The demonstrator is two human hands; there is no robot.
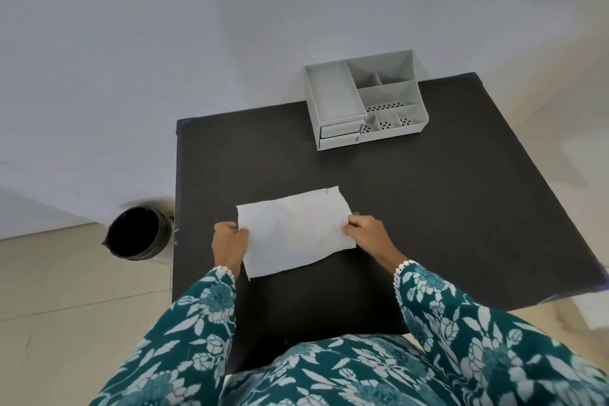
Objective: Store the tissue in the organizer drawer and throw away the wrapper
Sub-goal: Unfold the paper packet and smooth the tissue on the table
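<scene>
A white tissue (295,231) lies spread flat on the dark table (445,208) in front of me. My left hand (229,242) pinches its left edge and my right hand (367,231) pinches its right edge. A grey organizer (362,102) stands at the table's far side, with two small drawers (341,134) at its front left, both pushed in. No wrapper is visible.
A black-lined waste bin (138,232) stands on the floor just left of the table. A white wall runs behind the table. Pale floor tiles lie to the left and right.
</scene>
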